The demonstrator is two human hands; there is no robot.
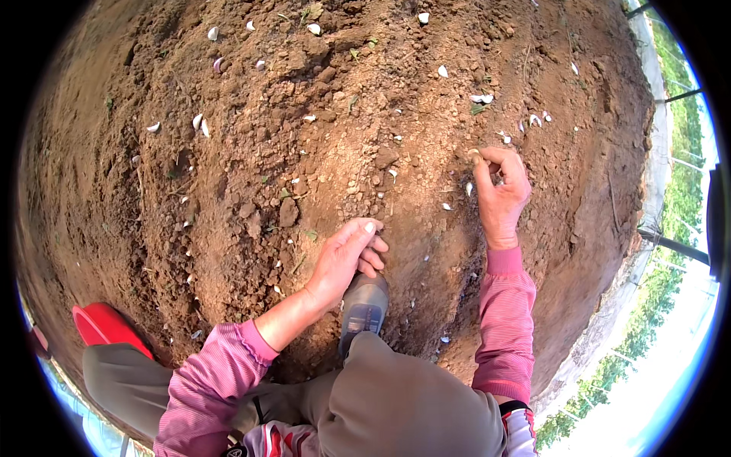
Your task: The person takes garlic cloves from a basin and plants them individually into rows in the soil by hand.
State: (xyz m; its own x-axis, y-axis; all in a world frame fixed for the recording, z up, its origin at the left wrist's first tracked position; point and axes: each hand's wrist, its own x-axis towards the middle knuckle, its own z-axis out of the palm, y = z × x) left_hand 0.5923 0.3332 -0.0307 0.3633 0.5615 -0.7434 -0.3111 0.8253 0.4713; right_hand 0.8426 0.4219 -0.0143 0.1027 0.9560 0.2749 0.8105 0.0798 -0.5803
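Bare brown soil (pixel 342 165) with rough furrows lies before me, and several pale garlic cloves (pixel 443 71) are scattered over it. My right hand (pixel 502 188) is low over a furrow at the right, thumb and forefinger pinched on a small pale piece (pixel 473 152) that looks like a garlic clove. Another clove (pixel 469 189) lies on the soil just left of that hand. My left hand (pixel 348 251) hovers above the toe of my shoe, its fingers loosely curled; whether its palm holds anything is hidden. Two cloves (pixel 201 124) lie close together on the left part of the soil.
A red plastic object (pixel 108 328) sits on the soil at the lower left, beside my knee. My shoe (pixel 364 305) is planted between furrows. Along the right runs a pale strip (pixel 657 143) with dark metal bars (pixel 677 247) and green plants beyond.
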